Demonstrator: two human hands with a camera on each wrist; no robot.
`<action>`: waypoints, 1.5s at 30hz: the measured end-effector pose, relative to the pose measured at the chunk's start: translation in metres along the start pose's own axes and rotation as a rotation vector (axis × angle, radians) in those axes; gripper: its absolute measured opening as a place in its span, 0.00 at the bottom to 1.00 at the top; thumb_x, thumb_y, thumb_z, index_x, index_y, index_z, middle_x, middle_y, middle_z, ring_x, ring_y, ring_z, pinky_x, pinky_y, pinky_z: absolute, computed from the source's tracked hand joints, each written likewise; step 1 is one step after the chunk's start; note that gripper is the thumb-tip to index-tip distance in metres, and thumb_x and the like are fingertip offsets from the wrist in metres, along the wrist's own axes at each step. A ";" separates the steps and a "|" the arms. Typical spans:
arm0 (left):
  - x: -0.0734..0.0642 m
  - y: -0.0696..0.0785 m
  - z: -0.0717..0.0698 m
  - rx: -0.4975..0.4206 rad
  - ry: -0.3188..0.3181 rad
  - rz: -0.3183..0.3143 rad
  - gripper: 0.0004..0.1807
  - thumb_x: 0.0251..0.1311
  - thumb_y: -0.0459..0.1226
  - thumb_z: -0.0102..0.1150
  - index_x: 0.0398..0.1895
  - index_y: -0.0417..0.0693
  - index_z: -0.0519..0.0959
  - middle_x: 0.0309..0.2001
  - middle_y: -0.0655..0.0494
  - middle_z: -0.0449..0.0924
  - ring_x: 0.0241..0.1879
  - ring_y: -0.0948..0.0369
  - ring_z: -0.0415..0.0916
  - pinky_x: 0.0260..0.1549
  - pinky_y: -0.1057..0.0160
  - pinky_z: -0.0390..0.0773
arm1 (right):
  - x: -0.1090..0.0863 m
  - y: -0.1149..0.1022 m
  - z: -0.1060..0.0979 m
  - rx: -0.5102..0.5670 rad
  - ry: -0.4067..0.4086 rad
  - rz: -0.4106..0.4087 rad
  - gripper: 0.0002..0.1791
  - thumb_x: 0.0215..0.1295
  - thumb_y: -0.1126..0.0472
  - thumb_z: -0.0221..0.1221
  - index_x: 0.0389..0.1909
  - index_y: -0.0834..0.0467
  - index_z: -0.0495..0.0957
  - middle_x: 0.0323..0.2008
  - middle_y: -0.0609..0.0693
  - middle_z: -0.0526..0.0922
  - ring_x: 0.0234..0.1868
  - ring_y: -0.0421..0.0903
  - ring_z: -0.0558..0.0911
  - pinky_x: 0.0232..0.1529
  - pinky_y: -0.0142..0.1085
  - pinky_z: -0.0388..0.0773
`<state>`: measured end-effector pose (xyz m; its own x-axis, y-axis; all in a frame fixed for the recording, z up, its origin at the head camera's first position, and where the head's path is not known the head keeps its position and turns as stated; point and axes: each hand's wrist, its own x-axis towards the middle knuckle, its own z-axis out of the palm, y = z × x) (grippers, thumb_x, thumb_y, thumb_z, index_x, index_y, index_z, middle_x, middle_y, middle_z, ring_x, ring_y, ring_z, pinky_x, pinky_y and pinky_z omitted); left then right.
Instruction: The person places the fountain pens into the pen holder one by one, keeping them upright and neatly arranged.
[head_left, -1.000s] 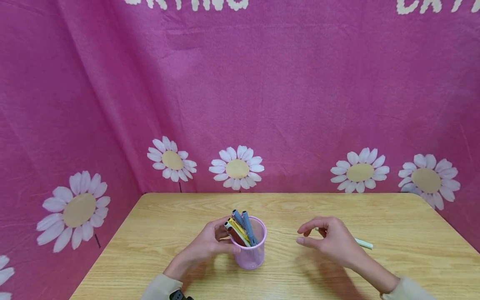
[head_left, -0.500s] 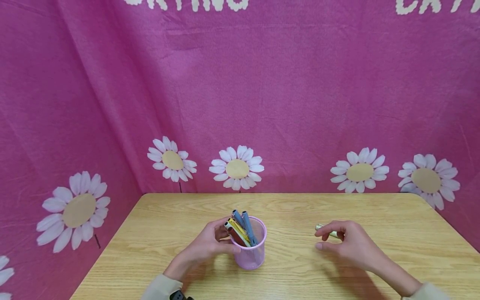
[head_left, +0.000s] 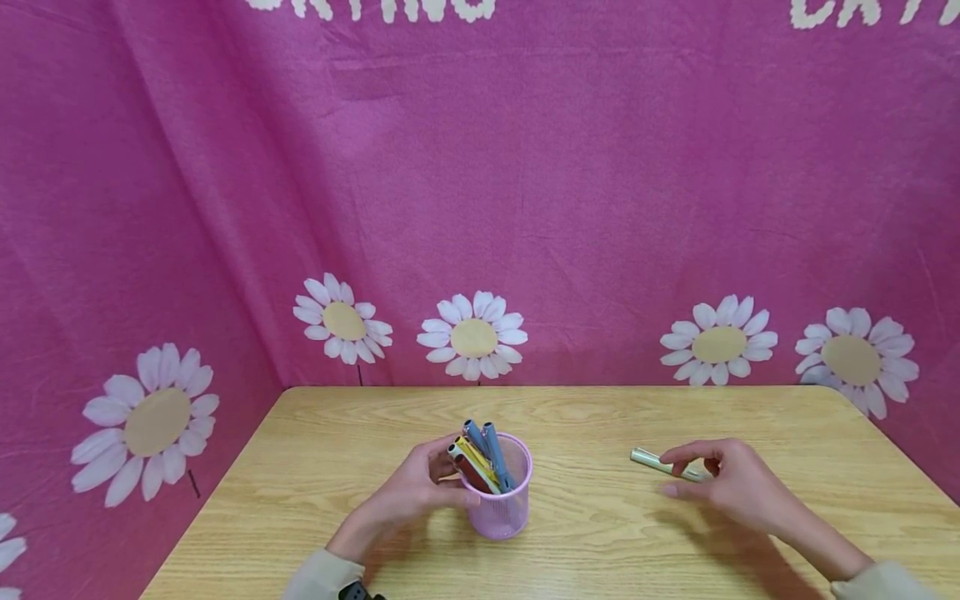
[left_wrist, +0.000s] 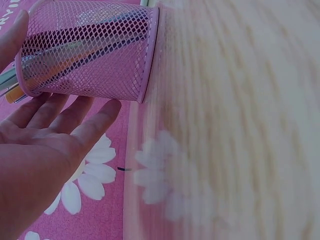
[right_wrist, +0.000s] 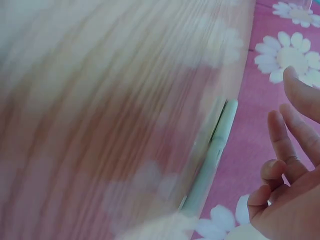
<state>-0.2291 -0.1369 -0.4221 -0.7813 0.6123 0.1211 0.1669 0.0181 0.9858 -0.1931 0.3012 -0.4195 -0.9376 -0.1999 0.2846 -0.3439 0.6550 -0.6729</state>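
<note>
A pink mesh pen cup (head_left: 501,515) stands upright on the table, with several pens (head_left: 497,457) leaning in it, blue, yellow, pale green and dark red. My left hand (head_left: 416,483) holds the cup from its left side, thumb toward the front and fingers behind. In the left wrist view those fingers lie along the mesh wall of the cup (left_wrist: 100,75). A pale green pen (head_left: 647,457) lies on the table to the right. Just above it hovers my right hand (head_left: 742,487), fingers loosely bent and holding nothing. In the right wrist view, a gap separates the hand (right_wrist: 295,175) from the pen (right_wrist: 207,165).
The wooden table (head_left: 570,417) has a glossy, reflective top. Behind it and on its left hangs a pink cloth (head_left: 585,208) printed with white daisies. A dark watch (head_left: 354,591) sits on the left wrist.
My right hand has moved to the right, from beside the cup to above the pale green pen, uncovering the pen's left end. My left hand and the cup have stayed in place.
</note>
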 end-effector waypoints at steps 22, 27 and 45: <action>0.001 -0.002 -0.001 -0.006 0.011 -0.029 0.42 0.62 0.30 0.75 0.78 0.37 0.66 0.61 0.42 0.80 0.60 0.50 0.79 0.63 0.53 0.79 | 0.022 0.040 -0.017 0.045 -0.175 0.090 0.23 0.56 0.62 0.79 0.51 0.67 0.88 0.36 0.49 0.88 0.22 0.39 0.62 0.22 0.33 0.63; 0.001 -0.002 -0.001 -0.002 0.024 -0.037 0.42 0.61 0.30 0.75 0.78 0.39 0.66 0.62 0.43 0.80 0.61 0.50 0.79 0.64 0.52 0.78 | 0.028 0.046 -0.017 0.078 -0.224 0.098 0.22 0.57 0.64 0.78 0.51 0.69 0.87 0.40 0.53 0.91 0.27 0.41 0.66 0.26 0.33 0.64; 0.001 0.000 -0.001 0.001 0.016 -0.017 0.43 0.62 0.31 0.75 0.78 0.35 0.65 0.63 0.42 0.79 0.61 0.50 0.78 0.65 0.51 0.77 | 0.039 0.048 -0.007 0.044 -0.274 0.013 0.17 0.54 0.64 0.79 0.44 0.65 0.90 0.40 0.51 0.90 0.36 0.42 0.75 0.32 0.30 0.72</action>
<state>-0.2301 -0.1371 -0.4223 -0.7933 0.5995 0.1062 0.1544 0.0294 0.9876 -0.2462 0.3303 -0.4358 -0.9190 -0.3851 0.0840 -0.3277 0.6281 -0.7058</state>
